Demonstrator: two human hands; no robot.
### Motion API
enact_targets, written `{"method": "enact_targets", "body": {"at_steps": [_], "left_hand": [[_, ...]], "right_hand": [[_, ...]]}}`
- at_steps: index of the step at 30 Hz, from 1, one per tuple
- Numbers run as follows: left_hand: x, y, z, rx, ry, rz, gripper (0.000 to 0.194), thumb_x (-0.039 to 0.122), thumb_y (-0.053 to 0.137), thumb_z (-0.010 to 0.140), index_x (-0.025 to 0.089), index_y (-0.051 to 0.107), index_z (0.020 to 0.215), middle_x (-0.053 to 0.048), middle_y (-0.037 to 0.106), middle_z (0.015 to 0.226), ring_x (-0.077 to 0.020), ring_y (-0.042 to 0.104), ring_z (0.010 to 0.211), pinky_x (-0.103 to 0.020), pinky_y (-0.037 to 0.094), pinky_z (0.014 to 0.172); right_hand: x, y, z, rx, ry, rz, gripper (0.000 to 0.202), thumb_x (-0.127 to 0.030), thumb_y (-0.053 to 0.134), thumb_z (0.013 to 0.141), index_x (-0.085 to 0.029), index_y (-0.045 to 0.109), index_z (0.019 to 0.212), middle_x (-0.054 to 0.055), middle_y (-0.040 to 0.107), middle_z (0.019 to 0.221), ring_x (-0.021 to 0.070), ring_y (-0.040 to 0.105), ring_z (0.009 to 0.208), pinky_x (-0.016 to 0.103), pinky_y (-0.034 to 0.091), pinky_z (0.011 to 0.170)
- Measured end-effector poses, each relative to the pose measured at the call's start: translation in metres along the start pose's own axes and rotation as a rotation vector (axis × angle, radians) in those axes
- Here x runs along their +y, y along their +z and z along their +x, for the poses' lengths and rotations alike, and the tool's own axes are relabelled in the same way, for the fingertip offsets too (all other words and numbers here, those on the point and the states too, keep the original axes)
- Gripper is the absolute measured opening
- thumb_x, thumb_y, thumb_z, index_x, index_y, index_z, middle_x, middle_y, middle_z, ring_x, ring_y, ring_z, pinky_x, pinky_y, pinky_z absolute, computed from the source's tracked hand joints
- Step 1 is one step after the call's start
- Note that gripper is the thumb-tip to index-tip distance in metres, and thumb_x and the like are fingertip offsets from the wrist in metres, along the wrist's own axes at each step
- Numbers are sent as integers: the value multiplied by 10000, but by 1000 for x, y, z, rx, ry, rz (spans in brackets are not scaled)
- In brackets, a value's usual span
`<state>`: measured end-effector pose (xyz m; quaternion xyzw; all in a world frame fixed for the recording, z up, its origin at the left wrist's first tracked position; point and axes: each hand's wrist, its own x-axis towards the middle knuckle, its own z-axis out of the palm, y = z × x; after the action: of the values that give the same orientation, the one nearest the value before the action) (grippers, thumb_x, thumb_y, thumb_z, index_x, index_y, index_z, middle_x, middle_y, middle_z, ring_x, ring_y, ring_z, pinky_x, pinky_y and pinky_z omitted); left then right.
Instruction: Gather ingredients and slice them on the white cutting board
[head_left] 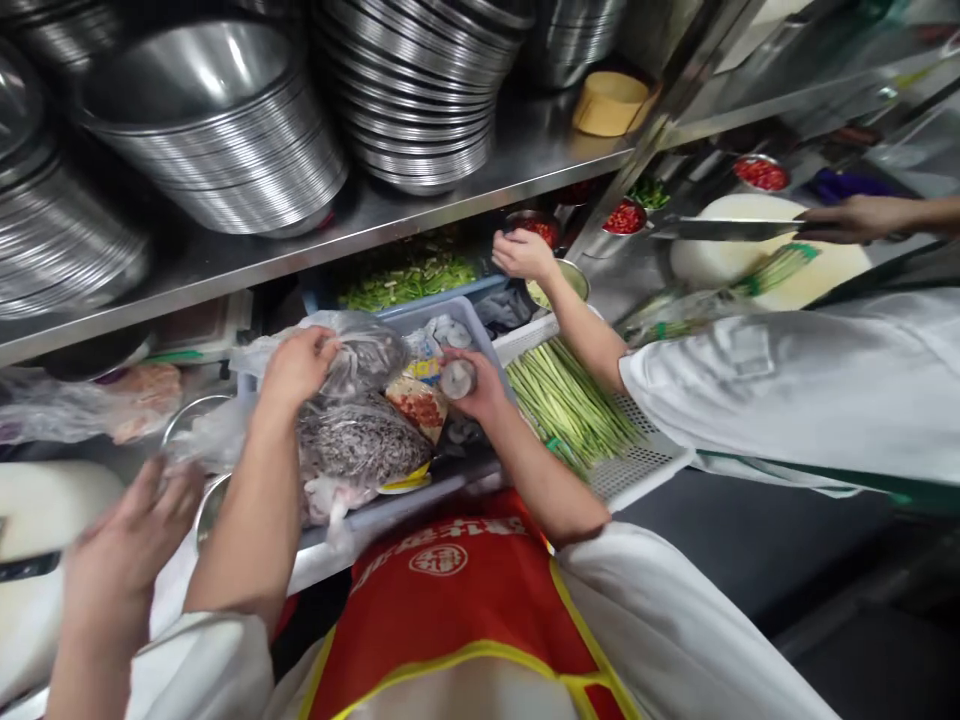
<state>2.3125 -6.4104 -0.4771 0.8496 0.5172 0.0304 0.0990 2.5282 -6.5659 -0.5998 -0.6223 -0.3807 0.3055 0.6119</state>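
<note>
At the left end of my feed, a co-worker's hand (135, 525), blurred, is near the right edge of a white chopping board (67, 500); I cannot tell whether it grips anything. Next comes my left hand (300, 368), above the left edge of a pale plastic tub (478, 328), its fingers bent narrow on the crumpled clear plastic bag (367, 350) lying toward the tub's far left corner. Below that bag I see a dark speckled bundle (360, 440) in plastic, reaching toward the tub's near edge. To its right is a packet (420, 403) with a red and tan patch. My right hand (480, 388) curls around a small clear container (457, 379), above the tub near its right edge. Just beyond that edge, green stalks (562, 400) lie in a white basket (645, 470). A second co-worker's hand (525, 253), fingers curled, is past the basket's far left corner; I cannot tell what it holds. Farthest right, another hand (855, 217) holds a knife (727, 229) over a round board (840, 270).
</note>
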Motion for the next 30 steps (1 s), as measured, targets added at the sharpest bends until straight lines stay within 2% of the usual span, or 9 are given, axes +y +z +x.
{"method": "enact_targets", "body": {"at_steps": [2,4,7,9,13,16,21,26,30], "left_hand": [[11,8,-10,58,59,-25,331,392,539,878,181,710,1066,-142,700,1107,-315,617,1084,-426,457,996],[29,13,-26,166,129,-121,309,397,535,886,186,710,1029,-141,684,1187,-324,577,1200,-472,403,1102],[67,22,-62,240,152,-489,287,420,567,885,192,697,1000,-115,691,1149,-286,604,1156,-462,432,1091],[91,33,-88,113,32,-875,325,466,632,858,204,679,1046,-89,695,1064,-249,650,1002,-420,526,938],[119,65,-128,-321,-225,-1651,591,542,809,731,258,592,1201,-44,661,1037,-203,666,841,-305,561,635],[114,85,-149,-379,-348,-1901,646,473,923,612,253,582,1115,1,643,963,-168,656,768,-253,544,552],[85,104,-181,-516,-533,-1991,568,375,930,611,224,580,1032,40,635,776,-119,594,578,-219,494,472],[68,118,-205,-666,-575,-2018,480,298,901,585,208,584,934,20,653,783,-145,633,612,-246,527,521],[65,127,-209,-778,-557,-2106,462,267,863,591,218,619,979,-19,685,875,-183,656,687,-266,534,524]], "right_hand": [[-15,-11,-7,7,138,268,573,-476,250,1029,-176,702,844,115,757,819,182,733,733,319,578,677],[-30,-20,-12,-20,202,377,594,-515,221,1024,-192,699,882,128,764,876,216,740,797,375,605,732],[-52,-26,-18,-28,279,461,583,-566,237,1002,-202,687,929,116,761,915,243,733,855,432,618,774],[-65,-25,-24,-35,343,539,587,-612,270,980,-197,683,940,114,751,922,247,724,876,430,616,790],[-77,-9,-45,-35,338,603,546,-684,434,906,-204,683,985,95,741,967,241,715,909,399,607,836],[-70,6,-71,-74,266,488,474,-647,548,868,-217,692,1007,78,742,1002,230,710,962,382,580,925],[-46,9,-121,-122,316,240,406,-585,592,858,-244,712,1044,70,742,1106,236,688,1082,381,545,987],[-28,-8,-156,69,490,259,344,-520,736,769,-244,721,972,54,737,975,225,703,946,367,580,855],[-18,-20,-170,220,580,164,339,-495,792,693,-235,722,898,33,711,872,209,687,826,340,581,726]]}}
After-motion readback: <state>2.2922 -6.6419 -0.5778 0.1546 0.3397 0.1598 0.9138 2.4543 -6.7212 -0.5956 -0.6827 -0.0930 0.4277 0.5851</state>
